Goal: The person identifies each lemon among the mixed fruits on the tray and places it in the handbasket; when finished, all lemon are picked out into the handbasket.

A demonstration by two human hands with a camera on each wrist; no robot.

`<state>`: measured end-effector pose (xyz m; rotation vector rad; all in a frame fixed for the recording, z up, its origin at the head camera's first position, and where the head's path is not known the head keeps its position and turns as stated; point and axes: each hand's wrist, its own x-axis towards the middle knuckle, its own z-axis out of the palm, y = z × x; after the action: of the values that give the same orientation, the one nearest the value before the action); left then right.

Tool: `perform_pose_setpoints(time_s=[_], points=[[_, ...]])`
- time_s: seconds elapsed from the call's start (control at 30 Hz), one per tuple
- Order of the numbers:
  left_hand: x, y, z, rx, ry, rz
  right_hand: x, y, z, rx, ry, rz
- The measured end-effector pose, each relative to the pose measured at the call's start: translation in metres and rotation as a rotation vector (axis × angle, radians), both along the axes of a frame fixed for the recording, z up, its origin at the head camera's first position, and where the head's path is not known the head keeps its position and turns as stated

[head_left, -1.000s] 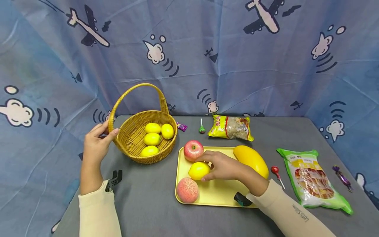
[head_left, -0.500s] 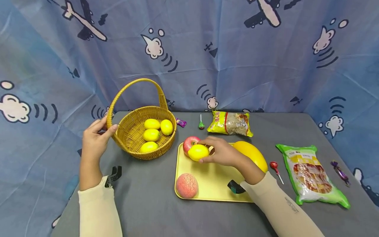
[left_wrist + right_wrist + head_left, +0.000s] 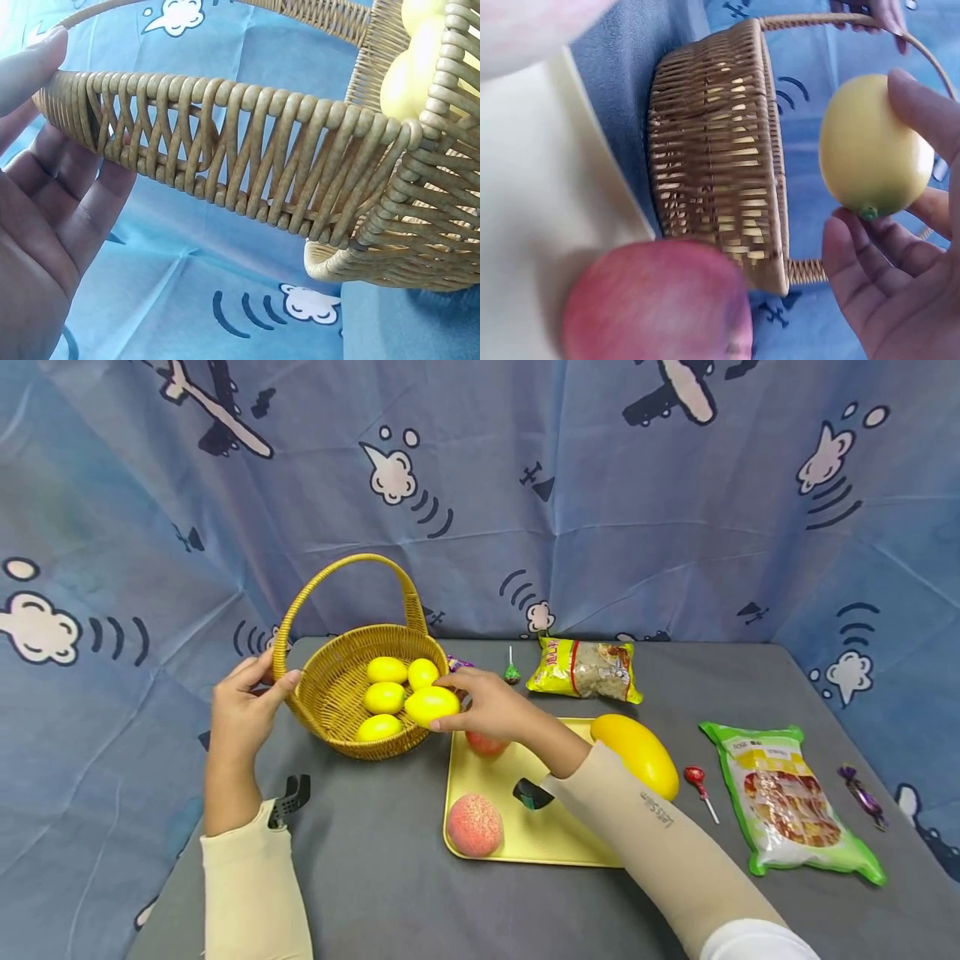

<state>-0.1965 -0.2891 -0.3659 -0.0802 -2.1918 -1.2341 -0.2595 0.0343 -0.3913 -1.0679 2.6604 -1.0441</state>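
Note:
My left hand (image 3: 246, 706) grips the handle of a woven wicker basket (image 3: 345, 745) at its left side. In the left wrist view the thumb and fingers (image 3: 112, 184) lie on either side of the handle (image 3: 225, 142). Several yellow lemons (image 3: 384, 698) rest inside the basket. With my right hand (image 3: 491, 706) I pinch another lemon (image 3: 432, 705) at the basket's right rim. The right wrist view has this lemon (image 3: 874, 146) between thumb and fingers, its green-tinged stem end showing, beside the basket wall (image 3: 712, 150).
A yellow tray (image 3: 540, 839) holds a peach (image 3: 474, 825), a partly hidden apple (image 3: 486, 744) and a mango (image 3: 636, 755). Behind lie a yellow snack bag (image 3: 585, 669), a green lollipop (image 3: 512, 672) and a purple candy (image 3: 457, 663). A red lollipop (image 3: 697, 781), green-edged bag (image 3: 791, 802) and wrapped candy (image 3: 862, 796) are at right.
My right hand has lifted the lemon from the tray and carried it left to the basket's rim. The left hand keeps its hold on the handle.

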Motion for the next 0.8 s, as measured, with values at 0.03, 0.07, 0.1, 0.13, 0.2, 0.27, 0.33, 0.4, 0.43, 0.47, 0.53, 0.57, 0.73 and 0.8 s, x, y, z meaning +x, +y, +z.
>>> perform_pose_setpoints(time_s=[0.03, 0.07, 0.1, 0.13, 0.2, 0.27, 0.33, 0.4, 0.43, 0.47, 0.53, 0.57, 0.73, 0.8], points=[[0.0, 0.001, 0.0, 0.002, -0.002, -0.001, -0.003, -0.006, 0.001, 0.009, 0.006, 0.001], [0.0, 0.001, 0.0, 0.004, -0.005, -0.002, -0.006, -0.011, 0.001, 0.02, 0.018, 0.002], [0.0, 0.002, 0.0, 0.005, -0.007, -0.003, -0.01, -0.016, 0.001, 0.031, 0.033, 0.001], [-0.001, 0.003, 0.0, 0.006, -0.009, -0.005, -0.012, -0.02, 0.001, 0.038, 0.045, 0.001], [-0.002, 0.006, 0.0, 0.006, -0.015, -0.016, -0.017, -0.025, -0.002, 0.048, 0.053, 0.0], [-0.002, 0.008, 0.001, 0.008, -0.019, -0.025, -0.02, -0.029, -0.008, 0.068, 0.065, 0.004], [-0.002, 0.011, 0.002, 0.011, -0.017, -0.036, -0.021, -0.03, -0.014, 0.082, 0.069, 0.006], [-0.001, 0.014, 0.003, 0.013, -0.011, -0.043, -0.021, -0.03, -0.02, 0.083, 0.067, 0.001], [-0.001, 0.015, 0.003, 0.014, -0.006, -0.046, -0.021, -0.03, -0.021, 0.071, 0.055, 0.002], [-0.002, 0.015, 0.003, 0.014, -0.003, -0.047, -0.021, -0.029, -0.022, 0.052, 0.044, 0.005], [-0.003, 0.015, 0.003, 0.012, 0.0, -0.047, -0.02, -0.025, -0.021, 0.019, 0.015, 0.011], [-0.004, 0.014, 0.001, 0.011, -0.002, -0.044, -0.02, -0.022, -0.02, 0.004, 0.004, 0.017], [-0.007, 0.009, -0.006, -0.012, -0.021, -0.027, -0.014, -0.001, -0.016, -0.031, -0.017, 0.019], [-0.007, 0.009, -0.007, -0.058, -0.013, -0.015, -0.01, 0.011, -0.015, -0.055, -0.004, 0.002]])
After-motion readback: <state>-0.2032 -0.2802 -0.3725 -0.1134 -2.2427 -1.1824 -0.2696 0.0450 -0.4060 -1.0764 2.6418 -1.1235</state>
